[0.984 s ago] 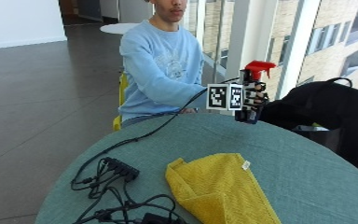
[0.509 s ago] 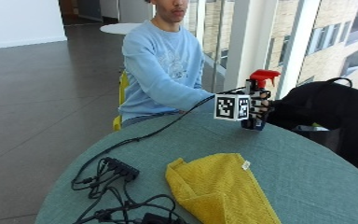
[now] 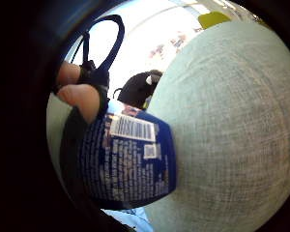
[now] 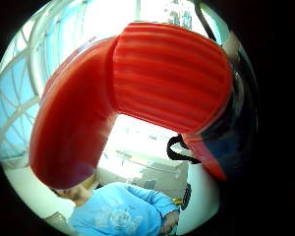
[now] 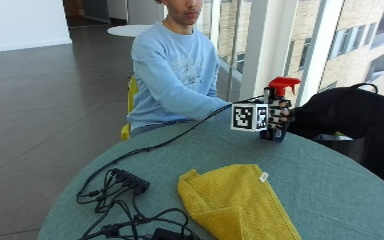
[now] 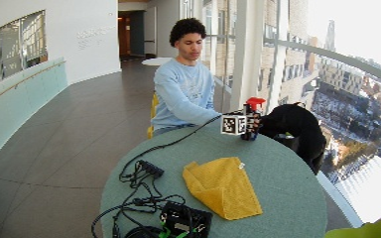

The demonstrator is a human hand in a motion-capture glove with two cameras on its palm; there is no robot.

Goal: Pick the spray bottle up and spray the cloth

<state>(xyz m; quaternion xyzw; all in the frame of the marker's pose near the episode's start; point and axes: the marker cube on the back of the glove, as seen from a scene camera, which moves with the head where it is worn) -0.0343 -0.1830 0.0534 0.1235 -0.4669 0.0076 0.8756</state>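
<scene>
Black-gloved right hand (image 5: 280, 116) curled round dark blue spray bottle with red trigger head (image 5: 277, 100), upright at far edge of round grey-green table (image 5: 325, 170). Crumpled yellow cloth (image 5: 235, 202) well apart, nearer centre.

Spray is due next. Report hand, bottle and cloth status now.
Right hand grips spray bottle, upright at table's far edge. Yellow cloth lies apart, nearer the camera. Nothing between them.
</scene>
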